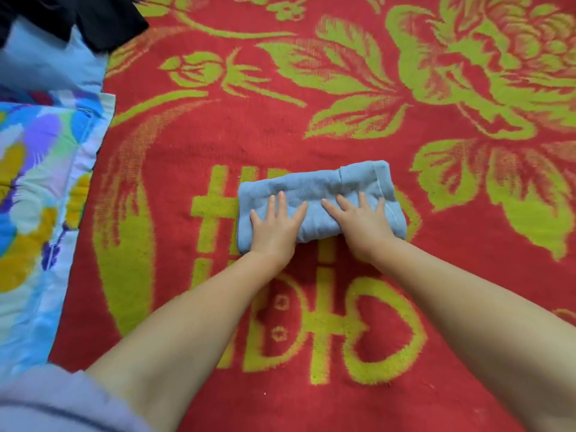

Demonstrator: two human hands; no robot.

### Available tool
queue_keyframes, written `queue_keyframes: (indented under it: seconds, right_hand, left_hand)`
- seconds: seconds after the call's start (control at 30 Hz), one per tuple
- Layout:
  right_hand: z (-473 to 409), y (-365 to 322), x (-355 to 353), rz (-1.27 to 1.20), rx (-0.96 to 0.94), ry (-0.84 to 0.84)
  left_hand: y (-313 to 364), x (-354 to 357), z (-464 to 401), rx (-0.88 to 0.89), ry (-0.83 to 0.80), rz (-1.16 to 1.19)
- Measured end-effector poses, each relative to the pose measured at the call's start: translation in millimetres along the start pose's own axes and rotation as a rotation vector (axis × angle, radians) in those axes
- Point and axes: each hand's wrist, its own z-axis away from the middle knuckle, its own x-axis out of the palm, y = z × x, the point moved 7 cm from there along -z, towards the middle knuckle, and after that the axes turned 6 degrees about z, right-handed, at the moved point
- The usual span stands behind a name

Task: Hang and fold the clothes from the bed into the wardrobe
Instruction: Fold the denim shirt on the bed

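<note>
we had both palms flat on the folded blue garment (pixel 314 194), which lay on the red and green blanket (pixel 311 126) covering the bed, a little nearer to us than the middle of the pattern. our left hand (pixel 274 227) pressed the left half and our right hand (pixel 363 224) the right half, fingers straight and spread wide, gripping nothing. we judged they lay that way to flatten the bundle and set its creases, so the fold would hold once lifted toward the wardrobe, which was not in view. the garment's far long edge looked tidy, with a seam line showing near its right end; its near edge was partly hidden under our wrists. on every side of it the blanket offered open room, so sliding our hands under from either short end seemed easy. the flowered quilt (pixel 40 194) lay well apart at the left, with dark clothes (pixel 103 17) piled near the top left corner, likely the next to fold.
</note>
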Motion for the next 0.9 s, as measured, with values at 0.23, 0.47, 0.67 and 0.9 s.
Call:
queue_keyframes:
  seconds: [0.23, 0.47, 0.67, 0.9]
  right_hand:
    - [40, -20, -134, 0.025, 0.027, 0.095]
    - [125, -52, -264, 0.002, 0.057, 0.231]
    - [185, -78, -339, 0.088, 0.019, 0.355]
    - [262, -93, -367, 0.267, -0.146, 0.428]
  left_hand:
    - [-23, -125, 35, 0.013, 0.094, 0.042]
    - [-39, -264, 123, 0.082, 0.256, -0.08]
    - [-45, -339, 197, 0.067, 0.368, -0.196]
    - [-21, -353, 296, -0.088, 0.427, -0.261]
